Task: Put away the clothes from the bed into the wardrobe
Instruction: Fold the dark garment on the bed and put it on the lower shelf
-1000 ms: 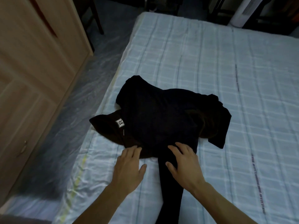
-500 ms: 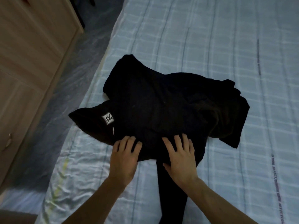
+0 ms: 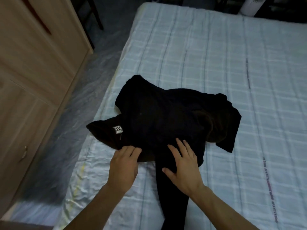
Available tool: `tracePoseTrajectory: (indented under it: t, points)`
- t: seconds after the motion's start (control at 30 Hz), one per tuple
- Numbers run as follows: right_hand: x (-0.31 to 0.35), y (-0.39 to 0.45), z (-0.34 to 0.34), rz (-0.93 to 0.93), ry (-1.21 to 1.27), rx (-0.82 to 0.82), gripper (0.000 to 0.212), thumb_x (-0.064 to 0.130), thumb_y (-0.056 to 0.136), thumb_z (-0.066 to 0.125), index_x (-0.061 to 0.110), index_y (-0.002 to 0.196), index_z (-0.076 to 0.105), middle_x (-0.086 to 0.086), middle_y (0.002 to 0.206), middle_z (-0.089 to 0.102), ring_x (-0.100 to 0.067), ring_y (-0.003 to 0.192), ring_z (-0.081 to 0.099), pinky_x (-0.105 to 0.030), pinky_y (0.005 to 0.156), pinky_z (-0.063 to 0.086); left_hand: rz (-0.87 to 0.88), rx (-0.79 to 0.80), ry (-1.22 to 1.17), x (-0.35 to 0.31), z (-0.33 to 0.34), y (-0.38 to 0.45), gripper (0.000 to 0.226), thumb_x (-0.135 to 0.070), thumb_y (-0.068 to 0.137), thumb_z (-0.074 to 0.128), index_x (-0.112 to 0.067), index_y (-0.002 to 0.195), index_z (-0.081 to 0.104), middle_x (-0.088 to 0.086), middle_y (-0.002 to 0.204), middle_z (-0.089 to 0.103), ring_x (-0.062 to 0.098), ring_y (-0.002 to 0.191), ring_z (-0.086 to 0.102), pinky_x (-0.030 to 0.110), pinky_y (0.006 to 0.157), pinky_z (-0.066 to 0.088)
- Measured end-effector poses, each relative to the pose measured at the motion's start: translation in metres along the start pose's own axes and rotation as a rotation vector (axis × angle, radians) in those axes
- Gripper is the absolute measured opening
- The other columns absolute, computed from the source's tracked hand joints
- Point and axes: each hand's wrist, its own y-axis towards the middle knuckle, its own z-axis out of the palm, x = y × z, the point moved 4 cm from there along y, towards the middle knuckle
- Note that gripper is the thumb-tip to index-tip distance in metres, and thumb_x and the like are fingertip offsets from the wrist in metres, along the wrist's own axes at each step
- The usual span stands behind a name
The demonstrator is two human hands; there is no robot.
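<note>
Looking down from the head camera, we see a heap of black clothes (image 3: 159,120) lying crumpled on the bed (image 3: 216,60), whose pale blue checked cover runs away beyond our fingertips. Our left hand (image 3: 123,166) lies palm down at the near edge of the heap, its fingertips (image 3: 132,150) curled onto the hem of the dark fabric; we cannot tell whether they pinch the cloth or only press on it. Our right hand (image 3: 183,170) lies flat and open just beside it, fingers spread, resting on top of the fabric and gripping nothing. Under that right palm a long black strip (image 3: 172,205) of the same clothing runs back toward us and leaves the picture between our forearms. Just beyond the left hand's fingers, a small white label (image 3: 118,129) bearing the letter R shows on a fold of the heap. Well off to the left of the left hand, across a strip of grey floor (image 3: 79,100), stands the wooden wardrobe (image 3: 33,77), its doors closed.
</note>
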Motion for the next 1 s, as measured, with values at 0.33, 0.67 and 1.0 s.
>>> tracePoseTrajectory:
  t: [0.33, 0.67, 1.0]
  points:
    - [0.064, -0.058, -0.075, -0.201, 0.166, -0.184, 0.086, 0.064, 0.077, 0.065, 0.027, 0.149, 0.036, 0.001, 0.159, 0.027, -0.017, 0.151, 0.014, -0.042, 0.121, 0.012, 0.105, -0.102, -0.050, -0.064, -0.103, -0.031, 0.047, 0.005, 0.059, 0.080, -0.015, 0.101, 0.069, -0.001, 0.084, 0.064, 0.019, 0.072, 0.060, 0.036, 0.058, 0.054]
    - [0.118, -0.105, -0.167, -0.394, 0.234, -0.271, 0.030, 0.031, 0.079, 0.063, 0.021, 0.107, 0.064, 0.006, 0.100, 0.064, -0.012, 0.097, 0.057, -0.028, 0.092, 0.044, 0.200, -0.114, -0.135, -0.136, -0.196, -0.065, 0.033, -0.011, 0.074, 0.068, -0.024, 0.104, 0.067, -0.007, 0.086, 0.065, 0.014, 0.076, 0.060, 0.036, 0.058, 0.054]
    - [0.136, -0.149, -0.272, -0.314, 0.321, -0.464, 0.013, 0.012, 0.069, 0.059, 0.021, 0.079, 0.060, 0.010, 0.076, 0.060, -0.006, 0.076, 0.053, -0.024, 0.074, 0.042, -0.099, -0.302, -0.453, -0.165, -0.246, -0.109, 0.037, -0.039, 0.068, 0.075, -0.035, 0.100, 0.056, -0.018, 0.092, 0.060, 0.006, 0.086, 0.060, 0.033, 0.070, 0.053]
